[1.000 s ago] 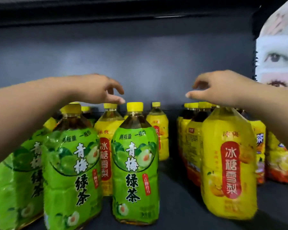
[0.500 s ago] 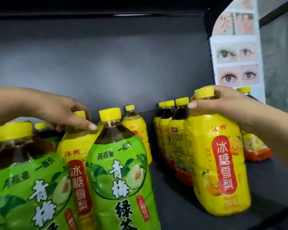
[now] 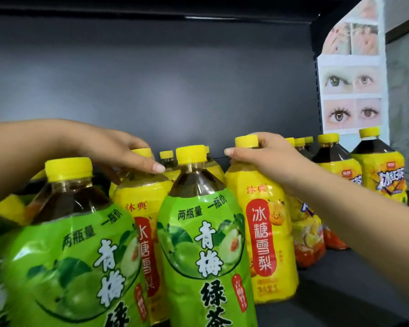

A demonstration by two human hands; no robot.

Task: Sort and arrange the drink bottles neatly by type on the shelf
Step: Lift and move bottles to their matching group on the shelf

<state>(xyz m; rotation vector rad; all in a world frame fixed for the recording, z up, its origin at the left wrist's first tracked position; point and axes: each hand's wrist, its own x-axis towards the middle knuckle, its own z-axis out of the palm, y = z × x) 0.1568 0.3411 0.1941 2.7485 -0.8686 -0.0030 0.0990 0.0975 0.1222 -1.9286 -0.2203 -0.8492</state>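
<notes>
Landmark: centre green bottle point(image 3: 206, 244), clear plastic with dark tea, a glossy shrink sleeve and a ribbed yellow cap. Left hand point(image 3: 118, 149) curls round the neck of the left yellow bottle point(image 3: 139, 199), just behind-left of it. Right hand point(image 3: 267, 154) grasps the neck of the right yellow bottle point(image 3: 265, 232), upright, just beside its right flank. Second green bottle point(image 3: 69, 244) sits close on its left. Iced-tea bottles point(image 3: 378, 175) stand farther right on the matte dark shelf point(image 3: 340, 291).
</notes>
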